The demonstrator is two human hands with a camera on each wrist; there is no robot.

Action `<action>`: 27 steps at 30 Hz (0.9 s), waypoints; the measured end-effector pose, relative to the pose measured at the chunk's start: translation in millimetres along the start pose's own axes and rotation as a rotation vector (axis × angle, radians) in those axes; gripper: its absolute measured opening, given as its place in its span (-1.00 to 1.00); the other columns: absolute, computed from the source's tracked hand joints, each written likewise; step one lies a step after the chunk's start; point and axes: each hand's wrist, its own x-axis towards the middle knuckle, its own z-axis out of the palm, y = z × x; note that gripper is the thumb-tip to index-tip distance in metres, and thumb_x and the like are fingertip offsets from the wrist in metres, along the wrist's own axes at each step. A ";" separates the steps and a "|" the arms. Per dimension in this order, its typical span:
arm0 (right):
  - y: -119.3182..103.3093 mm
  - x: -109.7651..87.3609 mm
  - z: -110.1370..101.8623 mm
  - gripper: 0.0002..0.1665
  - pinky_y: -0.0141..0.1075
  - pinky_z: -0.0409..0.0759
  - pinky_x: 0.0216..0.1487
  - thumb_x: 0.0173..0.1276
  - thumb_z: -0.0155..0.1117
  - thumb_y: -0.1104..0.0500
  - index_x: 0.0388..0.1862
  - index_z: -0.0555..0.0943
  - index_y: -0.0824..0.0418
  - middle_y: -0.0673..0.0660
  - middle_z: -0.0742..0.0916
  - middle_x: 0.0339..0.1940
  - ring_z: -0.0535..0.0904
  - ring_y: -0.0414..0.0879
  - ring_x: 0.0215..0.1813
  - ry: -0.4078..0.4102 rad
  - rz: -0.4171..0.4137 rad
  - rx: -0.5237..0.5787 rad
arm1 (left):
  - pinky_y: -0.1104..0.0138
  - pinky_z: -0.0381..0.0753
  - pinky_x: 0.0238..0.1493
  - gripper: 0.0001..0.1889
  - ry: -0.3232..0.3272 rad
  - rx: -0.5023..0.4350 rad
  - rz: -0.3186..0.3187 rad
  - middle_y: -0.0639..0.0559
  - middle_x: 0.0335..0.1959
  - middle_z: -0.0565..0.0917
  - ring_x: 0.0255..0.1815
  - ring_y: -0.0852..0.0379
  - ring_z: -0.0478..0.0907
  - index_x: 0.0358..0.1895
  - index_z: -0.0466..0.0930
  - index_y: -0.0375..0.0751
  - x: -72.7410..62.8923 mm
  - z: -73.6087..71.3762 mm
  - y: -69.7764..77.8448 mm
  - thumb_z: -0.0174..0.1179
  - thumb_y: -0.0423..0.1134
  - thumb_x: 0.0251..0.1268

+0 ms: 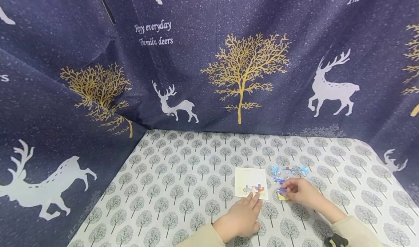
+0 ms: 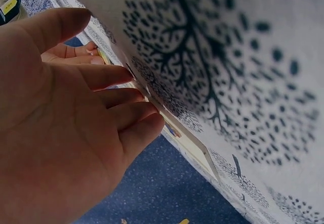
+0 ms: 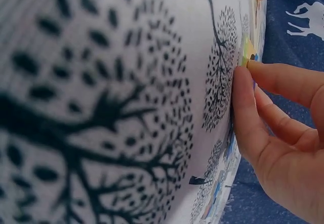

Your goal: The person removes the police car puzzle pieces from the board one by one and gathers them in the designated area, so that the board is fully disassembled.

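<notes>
A square, cream-coloured puzzle tray [image 1: 250, 176] lies on the cloth, with a few joined jigsaw pieces [image 1: 256, 189] along its lower part. My left hand [image 1: 243, 214] rests with fairly straight fingers at the tray's near edge, fingertips by those pieces. To the right of the tray, my right hand [image 1: 302, 193] pinches a yellow-green jigsaw piece [image 3: 246, 49] between thumb and forefinger, low over the cloth. Loose blue jigsaw pieces [image 1: 299, 171] lie just beyond the right hand, partly covered by it. The left wrist view shows the left palm and the tray [image 2: 195, 150] past its fingertips.
The table is covered by a white cloth [image 1: 170, 192] printed with grey trees. Behind it hangs a dark blue curtain [image 1: 275, 7] with white deer and golden trees. A small black object [image 1: 336, 240] sits by the right sleeve at the near edge.
</notes>
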 end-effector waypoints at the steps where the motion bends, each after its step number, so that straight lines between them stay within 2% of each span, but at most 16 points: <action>1: -0.9 -0.2 0.2 -0.75 -0.38 0.65 -0.46 0.09 0.34 0.40 -0.21 0.59 0.44 0.08 0.60 -0.44 0.56 -0.23 -0.46 0.004 -0.003 -0.011 | 0.30 0.19 0.42 -0.31 -0.001 0.001 0.000 0.02 0.54 0.05 0.52 0.07 0.02 0.49 0.15 -0.10 -0.1 0.4 -0.1 -0.01 0.13 0.39; 6: -3.1 -0.3 1.8 -0.80 -0.39 0.65 -0.50 0.09 0.30 0.42 -0.25 0.59 0.42 0.06 0.59 -0.50 0.55 -0.23 -0.51 0.009 0.005 -0.022 | 0.30 0.19 0.42 -0.31 0.004 0.005 -0.002 0.01 0.55 0.04 0.52 0.07 0.01 0.49 0.14 -0.09 1.1 4.2 -0.5 -0.03 0.14 0.40; 13: -4.6 0.7 0.3 -0.82 -0.37 0.65 -0.49 0.13 0.33 0.39 -0.25 0.60 0.40 0.07 0.61 -0.48 0.56 -0.19 -0.46 0.020 0.021 -0.011 | 0.30 0.16 0.43 -0.30 0.017 0.010 -0.002 -0.03 0.55 0.02 0.52 0.03 0.00 0.49 0.15 -0.14 2.2 5.7 0.0 -0.02 0.13 0.40; 16: -6.4 4.1 -1.9 -0.87 -0.39 0.62 -0.47 0.19 0.32 0.35 -0.26 0.62 0.35 0.05 0.65 -0.45 0.55 -0.23 -0.44 0.042 -0.011 -0.052 | 0.30 0.17 0.42 -0.31 0.020 0.013 -0.007 -0.04 0.55 0.03 0.52 0.03 0.01 0.48 0.16 -0.14 2.4 5.2 0.9 -0.03 0.14 0.40; 20: -11.5 11.9 -3.4 -0.89 -0.40 0.56 -0.52 0.22 0.29 0.36 -0.25 0.63 0.35 0.03 0.65 -0.48 0.51 -0.29 -0.51 0.067 -0.080 -0.098 | 0.31 0.18 0.42 -0.32 0.020 0.032 -0.006 -0.03 0.54 0.06 0.52 0.04 0.02 0.48 0.17 -0.14 3.3 5.4 2.2 -0.05 0.14 0.41; 23: -16.3 17.9 -2.4 -0.86 -0.39 0.57 -0.54 0.23 0.28 0.37 -0.22 0.63 0.38 0.03 0.64 -0.47 0.51 -0.28 -0.52 0.054 -0.108 -0.090 | 0.31 0.17 0.43 -0.32 0.018 0.045 0.002 -0.02 0.53 0.10 0.51 0.05 0.04 0.47 0.18 -0.13 3.2 6.7 4.5 -0.07 0.15 0.41; 27: -21.2 25.4 1.6 -0.83 -0.40 0.61 -0.46 0.24 0.28 0.35 -0.18 0.63 0.40 0.03 0.65 -0.42 0.57 -0.26 -0.43 0.025 -0.133 -0.072 | 0.32 0.17 0.43 -0.32 0.023 0.063 -0.002 0.00 0.51 0.14 0.50 0.09 0.09 0.47 0.19 -0.13 2.0 5.8 11.2 -0.05 0.17 0.40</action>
